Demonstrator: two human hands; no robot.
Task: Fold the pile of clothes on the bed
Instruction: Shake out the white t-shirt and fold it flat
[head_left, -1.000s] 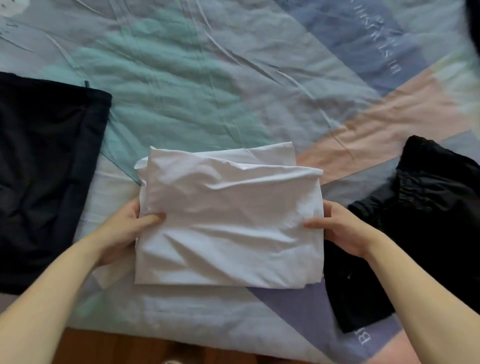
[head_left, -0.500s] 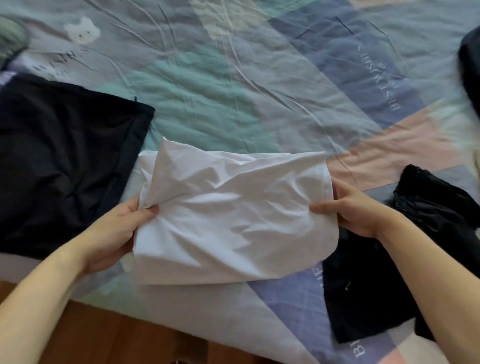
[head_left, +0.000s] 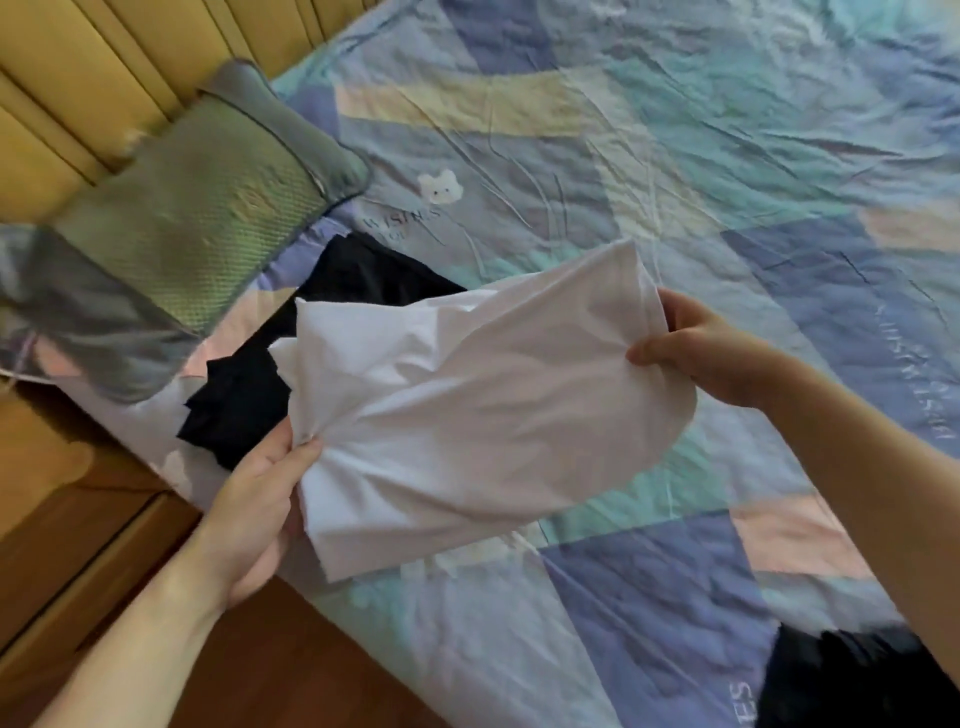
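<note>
Hands gripping folded white garment (head_left: 467, 410) above bed (head_left: 727, 182), left hand (head_left: 254, 514) pinching its near-left edge, right hand (head_left: 711, 353) pinching far-right edge, black clothes (head_left: 249, 379) lying underneath beside pillow (head_left: 197, 208).

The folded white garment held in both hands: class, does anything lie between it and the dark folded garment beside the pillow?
Nothing visible does. The left hand and right hand grip the white garment above the bed, already overlapping the dark folded garment by the pillow.
</note>
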